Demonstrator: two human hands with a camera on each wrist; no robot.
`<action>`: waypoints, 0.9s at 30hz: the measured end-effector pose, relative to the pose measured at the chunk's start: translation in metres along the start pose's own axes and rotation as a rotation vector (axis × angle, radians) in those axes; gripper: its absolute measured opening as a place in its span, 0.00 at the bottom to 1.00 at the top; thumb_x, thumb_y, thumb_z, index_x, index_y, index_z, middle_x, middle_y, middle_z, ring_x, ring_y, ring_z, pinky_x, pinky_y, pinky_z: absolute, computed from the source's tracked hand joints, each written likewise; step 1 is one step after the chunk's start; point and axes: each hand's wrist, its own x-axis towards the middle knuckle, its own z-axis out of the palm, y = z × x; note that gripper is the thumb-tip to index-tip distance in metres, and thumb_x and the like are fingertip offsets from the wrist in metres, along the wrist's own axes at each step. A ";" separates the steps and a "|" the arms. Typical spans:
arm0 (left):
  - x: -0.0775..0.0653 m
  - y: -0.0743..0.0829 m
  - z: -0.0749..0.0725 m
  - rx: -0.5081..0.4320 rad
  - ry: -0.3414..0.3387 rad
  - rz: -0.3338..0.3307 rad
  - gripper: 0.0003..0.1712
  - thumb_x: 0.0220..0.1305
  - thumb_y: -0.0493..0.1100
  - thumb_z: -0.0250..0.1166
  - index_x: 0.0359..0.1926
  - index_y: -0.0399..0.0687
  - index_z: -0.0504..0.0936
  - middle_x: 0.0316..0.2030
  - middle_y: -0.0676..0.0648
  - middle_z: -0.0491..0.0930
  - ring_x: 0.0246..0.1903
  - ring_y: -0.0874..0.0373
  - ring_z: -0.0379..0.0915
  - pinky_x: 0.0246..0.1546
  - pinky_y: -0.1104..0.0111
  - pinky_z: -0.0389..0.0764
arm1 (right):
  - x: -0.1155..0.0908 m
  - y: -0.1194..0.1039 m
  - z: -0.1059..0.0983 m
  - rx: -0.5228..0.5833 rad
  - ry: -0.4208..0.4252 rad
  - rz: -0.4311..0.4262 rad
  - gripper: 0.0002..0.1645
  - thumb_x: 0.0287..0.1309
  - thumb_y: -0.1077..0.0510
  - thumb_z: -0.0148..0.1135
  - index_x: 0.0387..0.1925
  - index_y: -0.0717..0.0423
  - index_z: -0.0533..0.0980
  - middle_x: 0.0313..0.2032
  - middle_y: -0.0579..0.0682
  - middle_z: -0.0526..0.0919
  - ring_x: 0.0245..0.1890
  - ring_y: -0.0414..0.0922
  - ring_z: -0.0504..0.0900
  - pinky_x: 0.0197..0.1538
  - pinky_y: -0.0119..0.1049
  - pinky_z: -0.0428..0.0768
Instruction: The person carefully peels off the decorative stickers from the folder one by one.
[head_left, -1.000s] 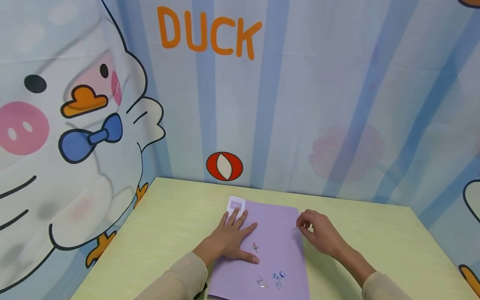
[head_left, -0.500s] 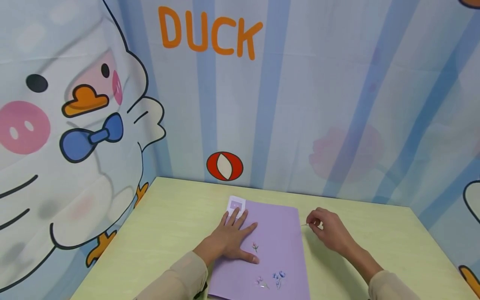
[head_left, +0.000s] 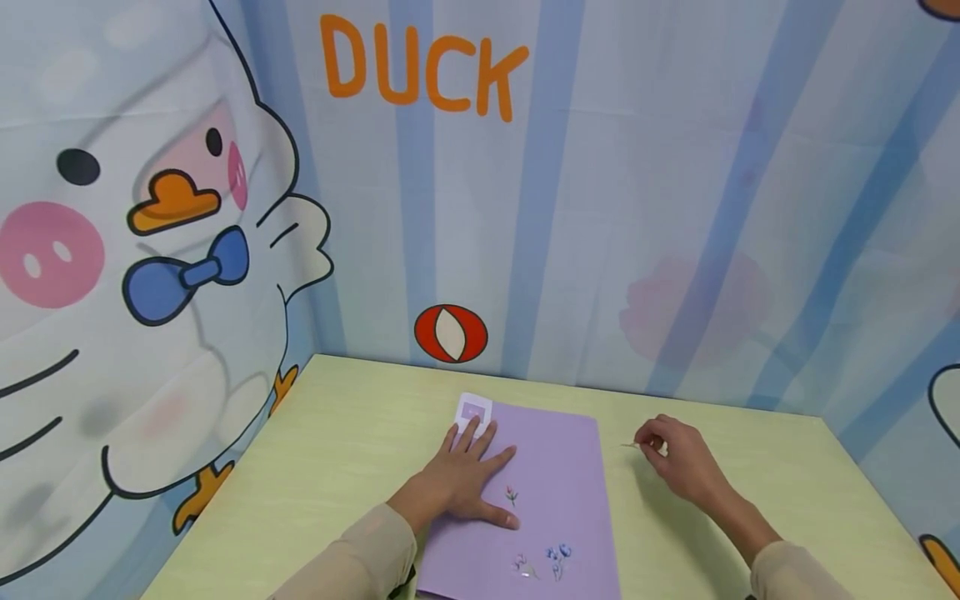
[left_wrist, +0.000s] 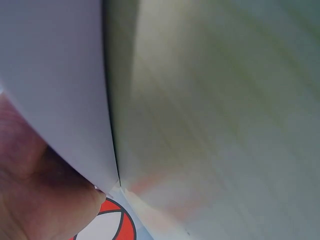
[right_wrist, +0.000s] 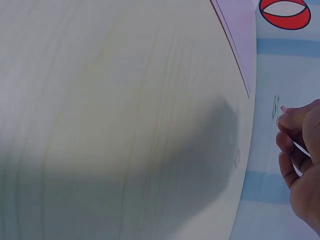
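My left hand (head_left: 465,483) lies spread flat on a purple folder (head_left: 558,450), its fingertips over a white label (head_left: 476,408) at the folder's top left. Just past the folder's right edge, my right hand (head_left: 686,458) pinches a small clear flower sticker (right_wrist: 276,107) between thumb and forefinger. Its green stem or leaf sticks out from the fingertips, with a bit of pink beside them. On the folder are a red flower sticker (head_left: 512,495), a pale pink flower sticker (head_left: 522,567) and a blue flower sticker (head_left: 558,557).
The folder lies on a pale yellow-green tabletop (head_left: 360,417). Behind the table's far edge hangs a blue striped cloth (head_left: 480,208) printed with "DUCK" and a red ball. A large printed duck (head_left: 165,333) covers the cloth on the left.
My right hand has moved right, from over the folder's right edge to beside it over the table, carrying the flower sticker. The left hand stays in place.
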 end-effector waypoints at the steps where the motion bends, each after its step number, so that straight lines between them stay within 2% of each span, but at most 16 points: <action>1: 0.000 0.000 0.000 -0.001 0.000 0.000 0.65 0.53 0.88 0.60 0.85 0.66 0.56 0.86 0.44 0.42 0.84 0.40 0.29 0.80 0.42 0.36 | 0.000 0.002 -0.001 -0.005 0.000 0.005 0.12 0.59 0.73 0.71 0.36 0.55 0.85 0.34 0.42 0.82 0.34 0.41 0.81 0.38 0.38 0.81; 17: 0.000 0.000 0.000 0.001 0.001 0.003 0.65 0.53 0.88 0.61 0.85 0.66 0.56 0.85 0.43 0.42 0.84 0.40 0.29 0.80 0.42 0.36 | -0.009 0.035 -0.015 -0.098 0.018 0.096 0.08 0.60 0.73 0.69 0.37 0.61 0.86 0.33 0.48 0.83 0.32 0.46 0.81 0.37 0.46 0.81; 27: -0.001 -0.001 -0.001 -0.001 -0.002 0.001 0.65 0.53 0.88 0.60 0.85 0.66 0.56 0.86 0.43 0.42 0.84 0.40 0.29 0.80 0.42 0.36 | -0.015 0.055 -0.017 -0.162 0.006 0.129 0.06 0.60 0.73 0.69 0.36 0.61 0.86 0.32 0.49 0.82 0.31 0.47 0.80 0.37 0.48 0.80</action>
